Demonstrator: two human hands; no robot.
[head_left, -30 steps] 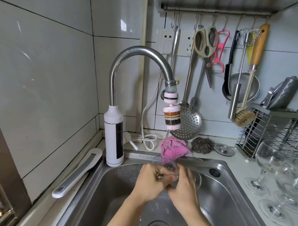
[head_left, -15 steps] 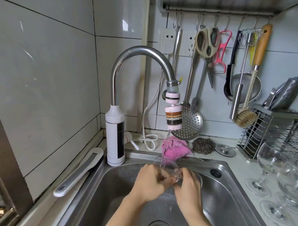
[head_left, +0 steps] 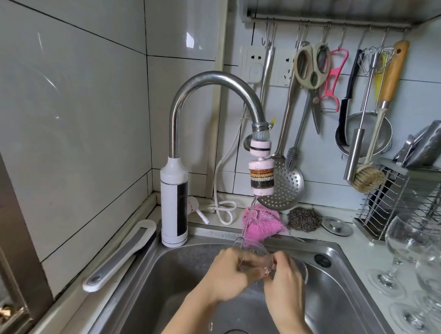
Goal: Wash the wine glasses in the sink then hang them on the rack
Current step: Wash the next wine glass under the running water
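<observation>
the left hand [head_left: 223, 274] and right hand [head_left: 285, 289] both curl round one wine glass [head_left: 255, 254], held over the sink [head_left: 339, 303] under the tap [head_left: 217, 84] stream. it is probably thin, light, wet and slippery, so cradle the bowl gently rather than squeeze it.

1. The faucet [head_left: 212, 84] arches over the sink [head_left: 340, 296]; its filter head [head_left: 261, 178] hangs just above the held glass [head_left: 254, 250].
2. Upright wine glasses [head_left: 409, 238] crowd the bench [head_left: 361, 254] on the right.
3. Hanging utensils [head_left: 311, 65] line the back wall.
4. Open basin room lies left of the left hand [head_left: 228, 274].
</observation>
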